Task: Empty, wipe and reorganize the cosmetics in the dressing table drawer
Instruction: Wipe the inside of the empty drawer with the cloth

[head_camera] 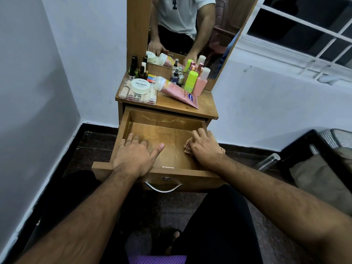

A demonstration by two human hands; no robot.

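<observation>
Drawer (162, 134) stands pulled out and bare, cosmetics (163, 82) parked on the tabletop above, so I press my right hand (204, 147) flat on the cloth (187, 148) to wipe while my spread left hand (135, 155) steadies the drawer.

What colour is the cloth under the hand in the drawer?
The cloth under the right hand looks checked, pinkish-red and pale; head view.

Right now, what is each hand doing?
Left hand: open, flat on the drawer floor, holding nothing.
Right hand: pressed on a checked cloth in the drawer; fingers curled over it.
</observation>
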